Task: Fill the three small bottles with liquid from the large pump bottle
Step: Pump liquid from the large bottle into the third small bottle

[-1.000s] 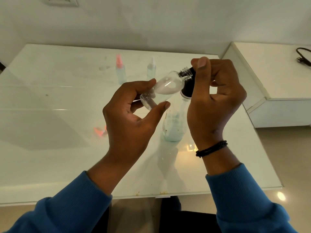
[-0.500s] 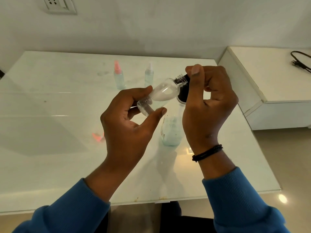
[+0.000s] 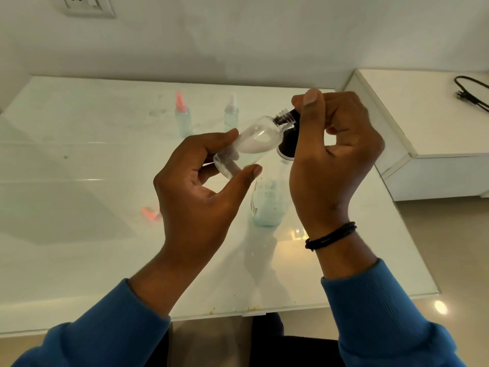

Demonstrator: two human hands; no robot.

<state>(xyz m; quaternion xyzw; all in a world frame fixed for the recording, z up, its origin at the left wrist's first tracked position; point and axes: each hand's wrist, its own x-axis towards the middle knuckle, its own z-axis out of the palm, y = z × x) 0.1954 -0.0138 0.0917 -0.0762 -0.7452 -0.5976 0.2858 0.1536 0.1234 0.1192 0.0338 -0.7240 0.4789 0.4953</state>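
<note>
STEP: filling third small bottle [image 3: 251,140], tilted, neck at pump nozzle [image 3: 292,113] | LEFT: left hand [image 3: 201,181] grips its base | RIGHT: right hand [image 3: 330,154] curled over pump bottle [image 3: 267,202], centre table | DONE: two capped bottles [image 3: 182,120] far | NEXT: likely press pump, neck kept aligned

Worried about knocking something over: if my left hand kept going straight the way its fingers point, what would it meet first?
Probably the large pump bottle's black pump head, just beyond the tilted small bottle your left hand holds. Depth is unclear; your right hand is close behind.
</note>
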